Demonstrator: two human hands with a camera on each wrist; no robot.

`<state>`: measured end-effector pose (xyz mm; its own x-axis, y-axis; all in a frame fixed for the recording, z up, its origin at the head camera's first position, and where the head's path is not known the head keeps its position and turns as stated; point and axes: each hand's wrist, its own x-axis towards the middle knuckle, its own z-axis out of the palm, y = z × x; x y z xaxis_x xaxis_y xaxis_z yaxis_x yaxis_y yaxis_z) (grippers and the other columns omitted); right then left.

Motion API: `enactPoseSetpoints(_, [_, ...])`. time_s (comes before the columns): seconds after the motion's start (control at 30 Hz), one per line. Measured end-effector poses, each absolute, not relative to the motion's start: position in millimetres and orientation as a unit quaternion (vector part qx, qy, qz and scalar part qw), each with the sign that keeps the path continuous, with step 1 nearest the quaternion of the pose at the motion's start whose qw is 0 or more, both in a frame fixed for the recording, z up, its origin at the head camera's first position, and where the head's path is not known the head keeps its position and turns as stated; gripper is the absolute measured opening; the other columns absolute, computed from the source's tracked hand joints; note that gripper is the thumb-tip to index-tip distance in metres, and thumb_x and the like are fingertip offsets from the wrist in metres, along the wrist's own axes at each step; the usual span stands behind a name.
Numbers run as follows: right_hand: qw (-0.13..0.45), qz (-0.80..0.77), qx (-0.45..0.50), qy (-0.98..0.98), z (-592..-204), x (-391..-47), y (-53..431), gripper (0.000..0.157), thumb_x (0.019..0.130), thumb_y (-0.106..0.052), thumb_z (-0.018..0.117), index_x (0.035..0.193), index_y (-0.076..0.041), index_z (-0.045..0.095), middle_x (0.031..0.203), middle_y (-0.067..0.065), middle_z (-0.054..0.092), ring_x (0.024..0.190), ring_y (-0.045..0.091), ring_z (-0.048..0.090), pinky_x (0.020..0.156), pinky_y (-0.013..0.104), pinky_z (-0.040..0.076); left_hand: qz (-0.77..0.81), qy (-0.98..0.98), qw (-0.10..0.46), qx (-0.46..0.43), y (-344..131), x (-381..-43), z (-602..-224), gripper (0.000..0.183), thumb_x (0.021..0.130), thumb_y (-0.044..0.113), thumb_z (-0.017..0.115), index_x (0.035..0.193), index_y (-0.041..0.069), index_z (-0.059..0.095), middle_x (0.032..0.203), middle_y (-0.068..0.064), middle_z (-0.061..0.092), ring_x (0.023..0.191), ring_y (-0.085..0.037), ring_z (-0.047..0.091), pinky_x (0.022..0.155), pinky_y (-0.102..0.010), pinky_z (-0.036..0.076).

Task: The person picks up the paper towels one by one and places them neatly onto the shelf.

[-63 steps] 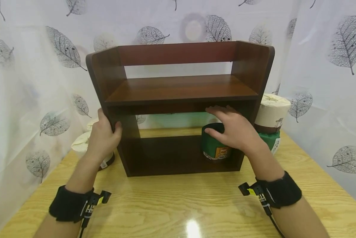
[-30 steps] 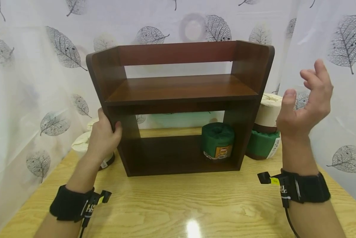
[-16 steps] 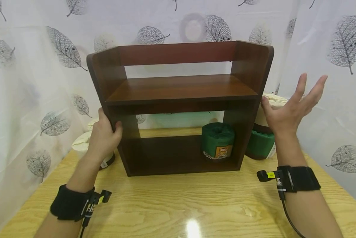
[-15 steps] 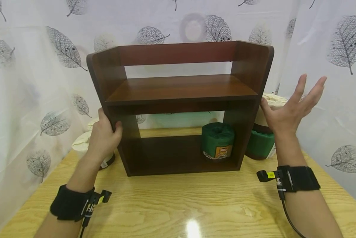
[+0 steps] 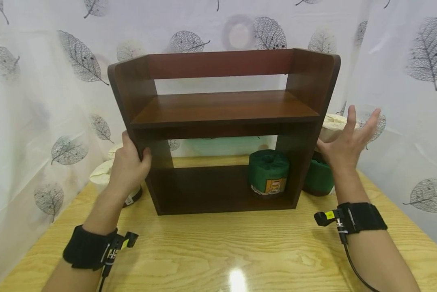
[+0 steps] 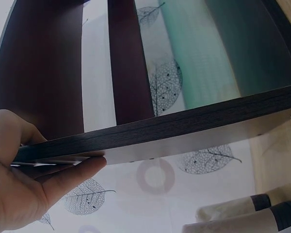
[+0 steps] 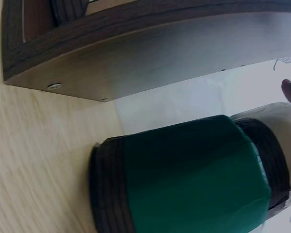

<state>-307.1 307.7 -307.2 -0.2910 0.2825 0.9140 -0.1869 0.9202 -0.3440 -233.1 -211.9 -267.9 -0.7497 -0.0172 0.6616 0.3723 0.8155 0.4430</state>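
A dark brown two-tier desktop shelf (image 5: 218,107) stands on the table. My left hand (image 5: 130,164) grips its left side panel, thumb inside and fingers along the outer face, as the left wrist view also shows. On the bottom board, against the right side, sits a green wrapped toilet roll (image 5: 268,172). Outside the right panel a cream wrapped roll (image 5: 333,122) is stacked on another green roll (image 5: 318,177). My right hand (image 5: 344,151) is beside the cream roll with fingers spread and thumb toward the shelf. It partly hides that stack in the head view.
Left of the shelf, behind my left hand, stand a cream roll (image 5: 101,173) and another cream roll (image 5: 115,151), partly hidden. The pale wood table (image 5: 218,243) extends in front. A leaf-patterned white curtain (image 5: 203,24) hangs behind and at the sides.
My right hand has left the green roll inside the shelf, swung up and right, then come down and left beside the cream roll. My left hand keeps its grip on the shelf.
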Motion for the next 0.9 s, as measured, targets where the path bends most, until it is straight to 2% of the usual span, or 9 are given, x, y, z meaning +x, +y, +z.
enactPoseSetpoints(0.13, [0.549, 0.239, -0.020, -0.801, -317.8, -308.5, 310.3, 0.082, 0.062, -0.052, 0.073, 0.130, -0.024, 0.036, 0.150, 0.013, 0.008, 0.136, 0.027, 0.011, 0.097, 0.054, 0.035, -0.287, -0.888, 0.344, -0.102, -210.8, -233.2, -266.9, 0.049, 0.086, 0.019, 0.048, 0.124, -0.005, 0.028, 0.073, -0.028, 0.055, 0.065, -0.040, 0.058, 0.054, -0.053, 0.046])
enactPoseSetpoints(0.2, [0.533, 0.253, -0.022, -0.807, -321.7, -309.1, 311.2, 0.078, 0.062, -0.046, 0.075, 0.125, -0.020, 0.038, 0.148, 0.011, 0.012, 0.132, 0.028, 0.018, 0.091, 0.055, 0.040, -0.287, -0.889, 0.343, -0.102, -210.4, -233.0, -266.7, 0.049, 0.086, 0.019, 0.048, 0.123, -0.004, 0.028, 0.073, -0.028, 0.055, 0.065, -0.040, 0.058, 0.054, -0.053, 0.046])
enactPoseSetpoints(0.33, [0.531, 0.262, -0.031, -0.805, -323.8, -310.2, 311.9, 0.072, 0.063, -0.042, 0.074, 0.121, -0.017, 0.040, 0.143, 0.011, 0.020, 0.127, 0.026, 0.027, 0.089, 0.054, 0.041, -0.289, -0.890, 0.339, -0.099, -209.8, -232.4, -267.2, 0.048, 0.086, 0.019, 0.048, 0.123, -0.004, 0.028, 0.074, -0.028, 0.055, 0.067, -0.040, 0.058, 0.055, -0.053, 0.046])
enactPoseSetpoints(0.73, [0.588, 0.273, -0.031, -0.761, -304.0, -308.6, 296.8, 0.068, 0.066, -0.048, 0.070, 0.119, -0.017, 0.040, 0.140, 0.005, 0.024, 0.126, 0.017, 0.029, 0.092, 0.046, 0.040, -0.285, -0.888, 0.346, -0.103, -217.1, -230.6, -265.7, 0.048, 0.086, 0.019, 0.048, 0.123, -0.004, 0.028, 0.074, -0.028, 0.055, 0.066, -0.040, 0.057, 0.055, -0.053, 0.046])
enactPoseSetpoints(0.9, [0.586, 0.324, -0.075, -0.739, -283.4, -295.5, 298.0, 0.066, 0.063, -0.048, 0.071, 0.117, -0.024, 0.042, 0.137, -0.005, 0.023, 0.123, 0.007, 0.027, 0.090, 0.033, 0.040, -0.292, -0.886, 0.342, -0.113, -214.8, -233.7, -270.4, 0.047, 0.086, 0.018, 0.049, 0.123, -0.004, 0.029, 0.077, -0.028, 0.056, 0.069, -0.041, 0.058, 0.058, -0.054, 0.047])
